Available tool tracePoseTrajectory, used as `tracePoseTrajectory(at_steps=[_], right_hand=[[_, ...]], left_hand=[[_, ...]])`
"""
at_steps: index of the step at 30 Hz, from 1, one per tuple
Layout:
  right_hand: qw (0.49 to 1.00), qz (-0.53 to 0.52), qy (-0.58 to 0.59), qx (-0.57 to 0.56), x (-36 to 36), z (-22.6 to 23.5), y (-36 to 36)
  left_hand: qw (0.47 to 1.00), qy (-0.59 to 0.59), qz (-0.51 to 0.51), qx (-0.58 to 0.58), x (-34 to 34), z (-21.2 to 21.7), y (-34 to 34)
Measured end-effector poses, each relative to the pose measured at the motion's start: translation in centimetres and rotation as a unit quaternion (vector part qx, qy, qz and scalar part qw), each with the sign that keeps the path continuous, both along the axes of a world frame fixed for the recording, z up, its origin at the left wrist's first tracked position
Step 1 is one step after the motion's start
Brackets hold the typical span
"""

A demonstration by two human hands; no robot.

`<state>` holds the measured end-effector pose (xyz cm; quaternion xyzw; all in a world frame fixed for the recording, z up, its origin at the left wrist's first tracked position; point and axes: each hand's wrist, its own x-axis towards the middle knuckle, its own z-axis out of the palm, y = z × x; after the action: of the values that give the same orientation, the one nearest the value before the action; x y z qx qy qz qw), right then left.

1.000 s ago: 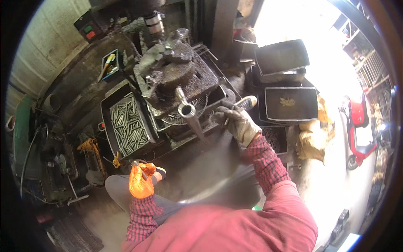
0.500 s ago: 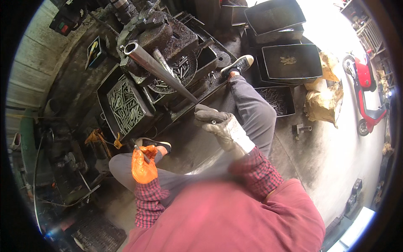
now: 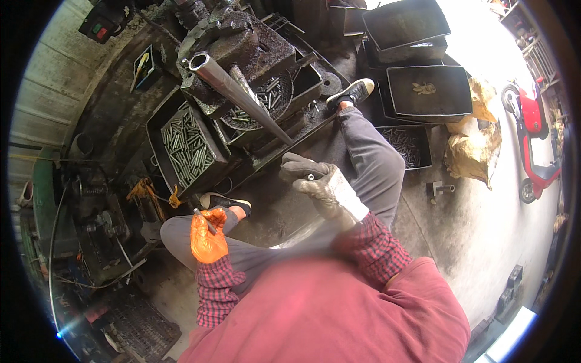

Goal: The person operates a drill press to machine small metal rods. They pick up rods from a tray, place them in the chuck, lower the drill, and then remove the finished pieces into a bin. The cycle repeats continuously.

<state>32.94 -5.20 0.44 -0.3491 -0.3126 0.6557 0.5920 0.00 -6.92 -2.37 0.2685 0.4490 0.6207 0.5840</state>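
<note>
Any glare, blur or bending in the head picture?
Head view: glare whitens the floor at upper right; head view: wall panels bend toward the dark rim; head view: left hand and right hand look fairly clear, right sleeve partly smeared.

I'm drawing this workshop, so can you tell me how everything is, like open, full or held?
Left hand: orange-gloved, closed on a pin
Right hand: pale-gloved, closed on another pin, end showing
Pipe: slanted, near end open
Bin: lidless, heaped with pins
Tray: lidless
Glove: off, lying in the tray
Scooter: riderless
</note>
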Motion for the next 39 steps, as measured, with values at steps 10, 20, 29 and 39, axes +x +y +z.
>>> tracePoseTrajectory(at_steps=[10,20,29,39], right_hand=[[0.958,-0.136,-0.166,-0.191,8.6,-6.7,5.2],[0.9,0.138,-0.369,-0.186,3.2,-5.1,3.3],[0.944,-0.254,-0.193,-0.082,4.7,-2.1,9.3],[0.934,0.032,-0.333,-0.126,1.5,-3.3,4.1]], left_hand=[[0.986,0.155,-0.002,0.067,0.5,1.7,-0.4],[0.995,0.095,0.006,0.032,-0.4,1.1,-1.6],[0.998,0.056,0.005,0.038,-0.7,0.7,-1.8],[0.999,0.039,0.032,0.019,-0.8,0.4,-1.7]])
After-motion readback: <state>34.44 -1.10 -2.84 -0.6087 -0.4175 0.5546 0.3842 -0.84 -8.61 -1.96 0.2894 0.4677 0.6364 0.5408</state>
